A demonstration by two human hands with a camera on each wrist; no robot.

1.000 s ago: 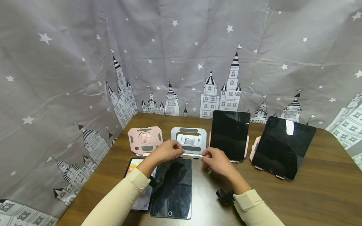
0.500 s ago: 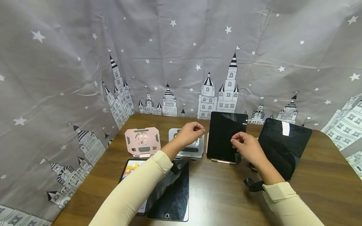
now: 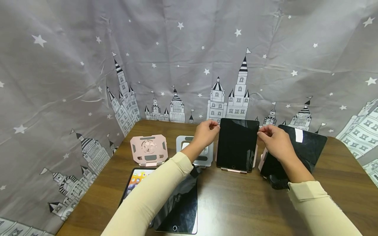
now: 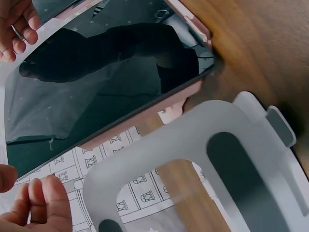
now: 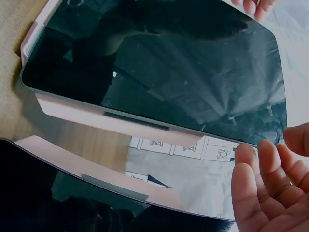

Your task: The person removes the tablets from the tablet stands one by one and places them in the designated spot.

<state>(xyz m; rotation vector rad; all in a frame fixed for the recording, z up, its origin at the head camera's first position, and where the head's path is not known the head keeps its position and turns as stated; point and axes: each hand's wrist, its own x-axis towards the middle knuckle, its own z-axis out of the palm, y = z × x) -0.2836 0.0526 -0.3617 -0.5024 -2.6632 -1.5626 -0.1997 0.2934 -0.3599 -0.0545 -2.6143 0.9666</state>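
Observation:
A black-screened tablet (image 3: 237, 144) stands upright, leaning on a pink stand (image 5: 120, 123) right of the table's middle. My left hand (image 3: 206, 132) is at its upper left edge, thumb tip right at the corner in the left wrist view and fingers loosely bent beside the edge. At the upper right edge is my right hand (image 3: 274, 139). Its thumb meets the corner in the right wrist view, with the other fingertips along the side. Between thumb and fingers a gap shows on each hand. A larger tablet (image 3: 310, 147) leans on another stand behind the right wrist.
A light grey stand (image 3: 209, 156) and a pink stand (image 3: 160, 144) stand to the left, carrying no tablet. Before them lie two tablets, one black (image 3: 184, 213), one with a lit screen (image 3: 134, 178), partly under my left sleeve. A grey curtain (image 3: 177, 59) hangs behind the table.
Both hands have moved right from the light grey stand, the right one passing before the tablet's screen. They have come to the two upper side edges of the upright tablet.

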